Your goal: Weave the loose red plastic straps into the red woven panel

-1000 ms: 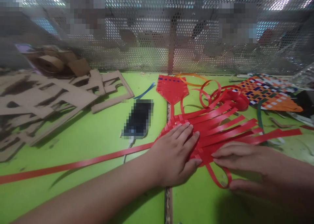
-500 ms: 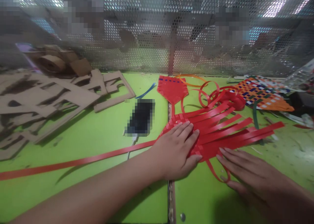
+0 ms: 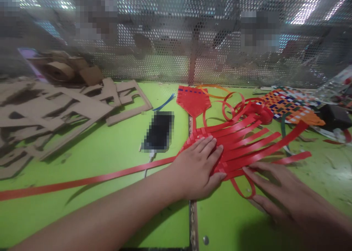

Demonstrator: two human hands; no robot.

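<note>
Head view: on green table (image 3: 225, 225), pressing with flat left hand (image 3: 195, 166), grasping nothing, on red weaving (image 3: 238, 146) pointing lengthwise rightward and away; glossy, interlaced left, fanned right. Cannot tell hold of half-curled right hand (image 3: 286, 188).

Closed off across the top of the frame by a perforated metal screen (image 3: 162, 66), streaked with bright light (image 3: 310, 5) at upper right; spread below with a green tabletop (image 3: 115, 148), split at lower center by a rough-edged seam (image 3: 193, 223).
</note>
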